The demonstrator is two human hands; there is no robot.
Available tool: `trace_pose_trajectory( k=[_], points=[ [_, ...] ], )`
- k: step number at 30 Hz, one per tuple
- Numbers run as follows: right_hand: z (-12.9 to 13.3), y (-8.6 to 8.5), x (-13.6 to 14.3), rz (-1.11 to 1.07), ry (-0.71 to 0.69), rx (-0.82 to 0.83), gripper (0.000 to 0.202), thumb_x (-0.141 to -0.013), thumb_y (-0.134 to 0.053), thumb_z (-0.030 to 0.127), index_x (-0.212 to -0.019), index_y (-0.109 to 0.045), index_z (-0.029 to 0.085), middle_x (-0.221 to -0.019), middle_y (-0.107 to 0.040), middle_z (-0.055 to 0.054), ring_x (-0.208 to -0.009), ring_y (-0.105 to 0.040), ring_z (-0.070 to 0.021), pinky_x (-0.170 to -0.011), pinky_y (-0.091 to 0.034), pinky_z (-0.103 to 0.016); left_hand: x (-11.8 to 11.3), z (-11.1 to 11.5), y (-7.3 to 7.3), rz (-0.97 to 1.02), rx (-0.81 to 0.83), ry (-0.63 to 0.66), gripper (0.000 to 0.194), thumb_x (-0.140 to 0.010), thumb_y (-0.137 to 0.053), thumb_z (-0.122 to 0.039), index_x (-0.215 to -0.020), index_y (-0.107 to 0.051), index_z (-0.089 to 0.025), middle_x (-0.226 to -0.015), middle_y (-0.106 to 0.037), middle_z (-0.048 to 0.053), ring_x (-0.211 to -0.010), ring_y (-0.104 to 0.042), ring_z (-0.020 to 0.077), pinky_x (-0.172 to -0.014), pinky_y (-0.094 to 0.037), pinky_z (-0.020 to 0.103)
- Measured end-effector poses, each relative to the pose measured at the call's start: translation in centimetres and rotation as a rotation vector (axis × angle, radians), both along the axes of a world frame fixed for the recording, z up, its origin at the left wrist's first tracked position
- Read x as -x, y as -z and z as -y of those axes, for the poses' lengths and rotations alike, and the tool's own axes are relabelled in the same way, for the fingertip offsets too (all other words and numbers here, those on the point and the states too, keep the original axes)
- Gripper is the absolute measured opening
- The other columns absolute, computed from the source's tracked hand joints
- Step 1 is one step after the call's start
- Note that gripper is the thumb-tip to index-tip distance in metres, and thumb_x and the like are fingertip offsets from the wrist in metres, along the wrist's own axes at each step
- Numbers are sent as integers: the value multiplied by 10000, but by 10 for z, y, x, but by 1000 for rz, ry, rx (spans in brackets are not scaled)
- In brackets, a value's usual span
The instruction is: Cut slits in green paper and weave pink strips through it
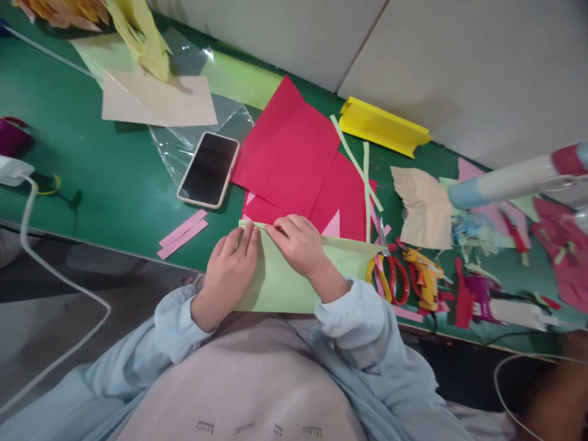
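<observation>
A sheet of light green paper point(280, 275) lies in front of my body, with a narrow fold along its far edge. My left hand point(233, 263) presses on the left end of that fold, its fingertips pinching the edge. Close beside it, my right hand point(298, 245) has its fingers curled and closed on the same folded edge. The paper's near edge hangs at the table's front, against my shirt. Beyond my hands lie red paper sheets point(285, 153), partly under the green sheet, with pink paper pieces point(331, 225) showing among them.
Left of the sheets lie a phone point(209, 170) and pink strips point(182, 234). Scissors point(388, 278) and a yellow glue gun point(427, 278) lie to the right. Folded yellow paper point(383, 125) stands near the wall. A white cable point(68, 282) hangs over the left edge.
</observation>
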State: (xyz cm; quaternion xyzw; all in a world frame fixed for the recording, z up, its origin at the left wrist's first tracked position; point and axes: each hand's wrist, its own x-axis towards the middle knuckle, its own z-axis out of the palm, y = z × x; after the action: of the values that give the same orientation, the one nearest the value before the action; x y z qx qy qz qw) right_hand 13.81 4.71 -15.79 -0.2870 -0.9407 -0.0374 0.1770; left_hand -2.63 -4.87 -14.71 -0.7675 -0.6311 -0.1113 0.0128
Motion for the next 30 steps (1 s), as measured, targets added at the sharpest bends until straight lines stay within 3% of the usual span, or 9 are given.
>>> trace_pose_trajectory(
  k=[8,17,30],
  points=[
    [0,3,-1,-2,-28,-72,240,-997,-449,192,-990,-688,203,-885,-671,-47,-838,-514,-190,-764,-369,-353,0,2,1,-7,-4,-17,461,-933,-368,-59,-1369,-517,-42,-1427,-520,190,-1223,-562,293,-968,-509,417],
    [0,2,-1,-17,-39,-164,201,-982,-491,189,-938,-687,188,-841,-659,-36,-824,-502,-180,-757,-352,-339,-2,2,4,-1,-55,-30,434,-943,-371,-55,-1336,-555,-56,-1386,-566,171,-1209,-583,269,-978,-509,389],
    [-1,0,-2,2,-75,-150,212,-984,-476,165,-979,-688,169,-884,-681,-38,-851,-494,-180,-778,-368,-337,-3,0,6,-48,-75,9,434,-944,-317,-37,-1291,-562,53,-1336,-582,242,-1279,-539,301,-1073,-447,438]
  ],
)
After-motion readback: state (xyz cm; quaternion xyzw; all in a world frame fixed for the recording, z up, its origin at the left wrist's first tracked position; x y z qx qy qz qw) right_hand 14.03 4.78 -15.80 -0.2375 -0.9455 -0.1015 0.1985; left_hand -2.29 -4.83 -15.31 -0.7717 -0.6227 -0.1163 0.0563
